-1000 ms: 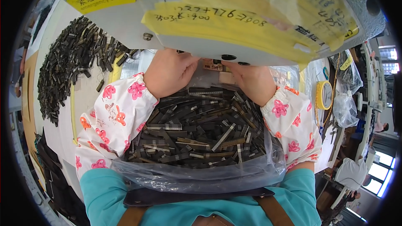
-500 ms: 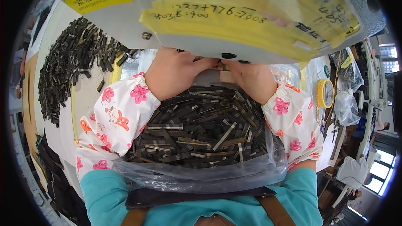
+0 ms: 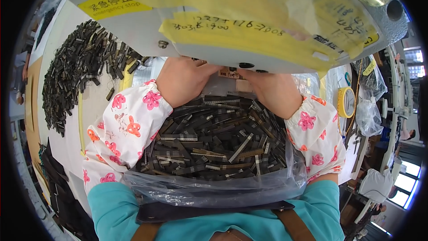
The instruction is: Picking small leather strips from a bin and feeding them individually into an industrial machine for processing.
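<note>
Below the far grey machine housing [image 3: 142, 31], the bare left hand [image 3: 183, 81] and right hand [image 3: 274, 91] flank a small tan block [image 3: 229, 72]; whether the fingers grip it, I cannot tell. Flat black strips [image 3: 209, 154] lie near, short dark pieces [image 3: 71, 80] left; how much is finished stays unclear.

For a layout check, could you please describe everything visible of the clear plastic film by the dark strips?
The clear plastic film looks thin, glossy and wrinkled. Lying between the floral sleeves, it borders and touches the heaped dark strips on their near and right sides; whether it forms a bag is unclear.
</note>
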`<control>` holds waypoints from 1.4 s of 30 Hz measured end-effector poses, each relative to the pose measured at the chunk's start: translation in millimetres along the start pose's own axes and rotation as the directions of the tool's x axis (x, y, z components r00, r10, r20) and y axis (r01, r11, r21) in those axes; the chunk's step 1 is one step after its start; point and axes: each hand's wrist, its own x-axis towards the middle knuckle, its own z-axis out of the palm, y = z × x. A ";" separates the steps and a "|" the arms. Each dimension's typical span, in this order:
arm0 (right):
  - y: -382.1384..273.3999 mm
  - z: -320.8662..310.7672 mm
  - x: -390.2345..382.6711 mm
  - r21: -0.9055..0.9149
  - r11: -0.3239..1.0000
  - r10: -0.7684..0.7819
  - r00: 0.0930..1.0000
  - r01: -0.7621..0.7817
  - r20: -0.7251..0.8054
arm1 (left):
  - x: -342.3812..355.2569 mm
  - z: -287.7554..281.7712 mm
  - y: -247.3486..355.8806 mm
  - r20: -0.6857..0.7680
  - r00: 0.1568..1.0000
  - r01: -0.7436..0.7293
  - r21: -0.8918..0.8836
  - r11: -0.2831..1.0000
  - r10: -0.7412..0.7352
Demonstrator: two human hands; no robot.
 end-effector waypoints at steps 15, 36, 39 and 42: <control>11.5 5.9 -0.6 -0.132 0.991 0.021 0.999 -0.015 0.046 | -4.8 12.7 -14.5 0.087 0.993 0.071 0.073 0.995 -0.077; 15.1 4.1 0.2 -0.043 0.998 -0.055 0.998 0.056 0.023 | -1.2 1.3 -8.5 0.042 0.999 -0.006 0.034 0.999 0.005; 18.1 5.7 1.5 -0.109 0.993 -0.051 0.998 0.054 0.033 | -1.7 5.5 -12.0 0.095 0.990 0.100 0.079 0.992 -0.107; 17.1 4.5 1.6 -0.153 0.984 -0.085 0.996 0.088 0.027 | -1.6 5.0 -11.9 0.049 0.999 0.017 0.059 0.998 -0.020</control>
